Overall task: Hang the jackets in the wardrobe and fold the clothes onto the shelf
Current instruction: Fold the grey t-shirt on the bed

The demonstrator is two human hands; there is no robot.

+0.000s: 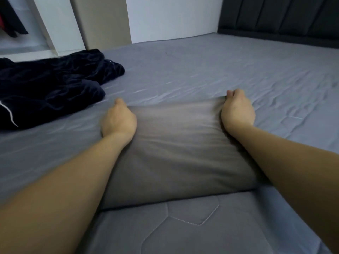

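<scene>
I knelt over the bed (211,70), its grey-blue sheet wrinkled all the way to the dark padded headboard (278,15). My left hand (119,121) and right hand (237,109) each pinched a far corner of a grey garment (176,147), blurred, perhaps a shirt, lying flat between my forearms. A dark navy jacket (51,87) sat crumpled on the sheet to the left, well apart. Beyond it stood the white wardrobe (55,24), with dark clothes hanging inside.

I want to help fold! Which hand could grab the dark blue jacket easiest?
The left hand. The dark blue jacket lies on its side of the bed; the right hand grips the gray cloth farther away.
</scene>
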